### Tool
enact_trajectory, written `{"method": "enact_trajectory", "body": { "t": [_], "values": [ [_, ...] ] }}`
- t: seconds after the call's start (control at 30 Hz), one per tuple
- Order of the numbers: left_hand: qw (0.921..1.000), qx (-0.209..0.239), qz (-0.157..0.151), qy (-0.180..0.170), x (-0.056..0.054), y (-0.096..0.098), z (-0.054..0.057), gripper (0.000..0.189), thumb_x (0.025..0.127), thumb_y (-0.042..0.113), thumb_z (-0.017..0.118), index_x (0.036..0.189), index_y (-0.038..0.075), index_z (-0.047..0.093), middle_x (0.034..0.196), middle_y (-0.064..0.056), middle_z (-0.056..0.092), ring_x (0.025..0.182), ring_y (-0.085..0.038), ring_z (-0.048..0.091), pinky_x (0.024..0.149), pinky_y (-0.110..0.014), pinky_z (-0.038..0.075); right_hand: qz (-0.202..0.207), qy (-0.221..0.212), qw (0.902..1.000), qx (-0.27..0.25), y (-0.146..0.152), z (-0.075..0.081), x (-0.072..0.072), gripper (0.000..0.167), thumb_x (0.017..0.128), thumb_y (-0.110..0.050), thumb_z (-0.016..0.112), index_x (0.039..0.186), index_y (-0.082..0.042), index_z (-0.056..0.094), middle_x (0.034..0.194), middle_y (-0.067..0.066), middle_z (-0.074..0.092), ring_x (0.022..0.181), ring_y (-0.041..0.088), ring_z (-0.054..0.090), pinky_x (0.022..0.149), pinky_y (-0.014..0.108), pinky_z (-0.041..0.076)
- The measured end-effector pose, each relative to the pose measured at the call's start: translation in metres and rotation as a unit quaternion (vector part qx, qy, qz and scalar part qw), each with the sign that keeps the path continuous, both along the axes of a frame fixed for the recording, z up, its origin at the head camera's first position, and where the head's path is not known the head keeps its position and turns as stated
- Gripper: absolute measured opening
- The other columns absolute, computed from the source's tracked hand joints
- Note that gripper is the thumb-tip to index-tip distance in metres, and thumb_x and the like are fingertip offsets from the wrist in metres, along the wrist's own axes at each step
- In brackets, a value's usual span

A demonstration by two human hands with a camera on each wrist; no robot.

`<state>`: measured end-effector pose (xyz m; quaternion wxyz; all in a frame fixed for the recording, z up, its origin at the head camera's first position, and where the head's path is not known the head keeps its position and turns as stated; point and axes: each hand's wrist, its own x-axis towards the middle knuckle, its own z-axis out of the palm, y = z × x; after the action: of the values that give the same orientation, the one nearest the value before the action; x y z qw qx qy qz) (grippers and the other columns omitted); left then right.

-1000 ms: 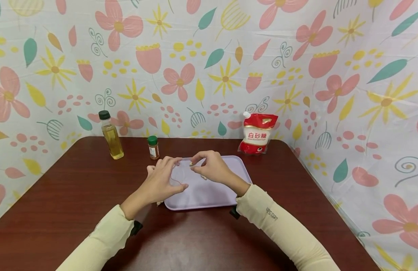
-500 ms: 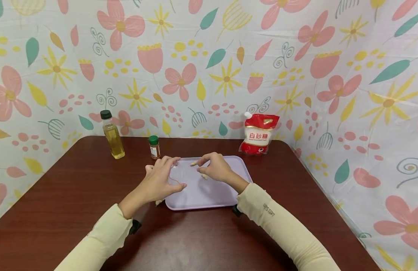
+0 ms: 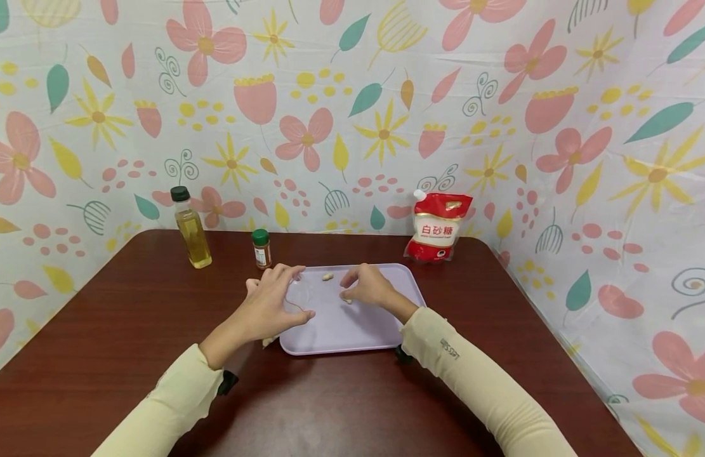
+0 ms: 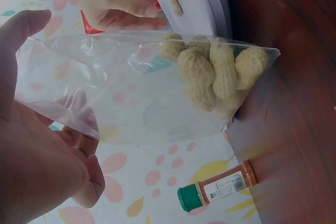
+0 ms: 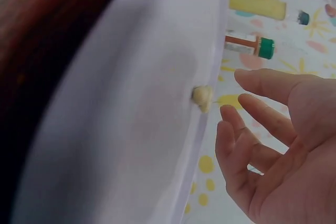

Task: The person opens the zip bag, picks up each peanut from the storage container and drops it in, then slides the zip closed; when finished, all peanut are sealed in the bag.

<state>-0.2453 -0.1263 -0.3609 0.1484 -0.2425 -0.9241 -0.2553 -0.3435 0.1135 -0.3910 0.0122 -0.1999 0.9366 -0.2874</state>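
My left hand (image 3: 266, 308) grips the mouth of a clear plastic bag (image 4: 121, 87), thumb on one side of the opening and fingers on the other. Several unshelled peanuts (image 4: 223, 69) fill the bag's bottom corner, beside the lilac tray (image 3: 358, 333). One peanut (image 3: 327, 277) lies near the tray's far edge. Another peanut (image 3: 348, 301) shows just below the fingertips of my right hand (image 3: 368, 287), which hovers low over the tray. Seen from the right wrist, that hand's fingers are loosely bent with nothing between them, apart from a peanut (image 5: 202, 98) on the tray.
On the brown table (image 3: 341, 406), a spice jar (image 3: 262, 251) with a green cap stands behind the left hand. Farther left is an oil bottle (image 3: 193, 235); a red-and-white sugar pouch (image 3: 436, 228) stands at the back right. Patterned cloth (image 3: 352, 127) hangs behind.
My right hand has let go of a peanut near the tray's far edge and moved right and closer, over another peanut. The left hand keeps its hold on the bag.
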Motion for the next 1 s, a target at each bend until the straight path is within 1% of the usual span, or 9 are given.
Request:
{"method": "enact_trajectory", "body": {
  "t": [0.17, 0.3, 0.47, 0.7, 1.0],
  "values": [
    [1.0000, 0.003, -0.004, -0.003, -0.0004, 0.0006, -0.0010, 0.080, 0.075, 0.042, 0.081, 0.141, 0.011, 0.049, 0.119, -0.002, 0.053, 0.112, -0.023, 0.048, 0.077, -0.048, 0.026, -0.012, -0.020, 0.9996, 0.019, 0.0019, -0.0031, -0.0030, 0.021, 0.077, -0.020, 0.084, 0.094, -0.010, 0.077, 0.091, -0.002, 0.073, 0.086, 0.014, 0.064, 0.071, 0.033, 0.052],
    [1.0000, 0.004, -0.004, -0.004, -0.0004, 0.0007, -0.0018, 0.080, 0.075, 0.043, 0.081, 0.142, 0.011, 0.049, 0.119, -0.003, 0.054, 0.112, -0.023, 0.048, 0.077, -0.048, 0.026, -0.007, -0.028, 0.9991, 0.032, 0.0023, -0.0064, -0.0049, 0.018, 0.077, -0.021, 0.085, 0.090, -0.011, 0.077, 0.087, -0.003, 0.072, 0.080, 0.012, 0.063, 0.068, 0.030, 0.051],
    [1.0000, 0.006, -0.007, -0.001, -0.0005, 0.0011, -0.0026, 0.081, 0.075, 0.043, 0.081, 0.141, 0.011, 0.049, 0.119, -0.002, 0.053, 0.112, -0.022, 0.048, 0.078, -0.048, 0.026, 0.001, -0.026, 0.9989, 0.040, 0.0022, -0.0089, -0.0047, 0.016, 0.077, -0.021, 0.085, 0.087, -0.011, 0.076, 0.083, -0.004, 0.071, 0.077, 0.010, 0.061, 0.067, 0.028, 0.049],
    [0.9999, 0.011, -0.011, 0.001, -0.0004, 0.0019, -0.0033, 0.080, 0.075, 0.042, 0.082, 0.141, 0.011, 0.049, 0.118, -0.002, 0.053, 0.111, -0.023, 0.048, 0.078, -0.048, 0.026, 0.000, -0.026, 0.9988, 0.041, 0.0030, -0.0087, -0.0021, 0.012, 0.076, -0.015, 0.085, 0.083, -0.011, 0.076, 0.075, -0.005, 0.069, 0.071, 0.010, 0.060, 0.063, 0.026, 0.048],
    [0.9998, 0.013, -0.013, 0.001, -0.0010, 0.0026, -0.0052, 0.080, 0.075, 0.041, 0.082, 0.141, 0.011, 0.049, 0.119, -0.002, 0.053, 0.111, -0.024, 0.048, 0.078, -0.049, 0.027, 0.004, -0.026, 0.9988, 0.041, 0.0031, -0.0087, 0.0007, 0.008, 0.078, -0.012, 0.083, 0.080, -0.012, 0.075, 0.073, -0.005, 0.068, 0.067, 0.010, 0.059, 0.059, 0.026, 0.046]
  ]
}}
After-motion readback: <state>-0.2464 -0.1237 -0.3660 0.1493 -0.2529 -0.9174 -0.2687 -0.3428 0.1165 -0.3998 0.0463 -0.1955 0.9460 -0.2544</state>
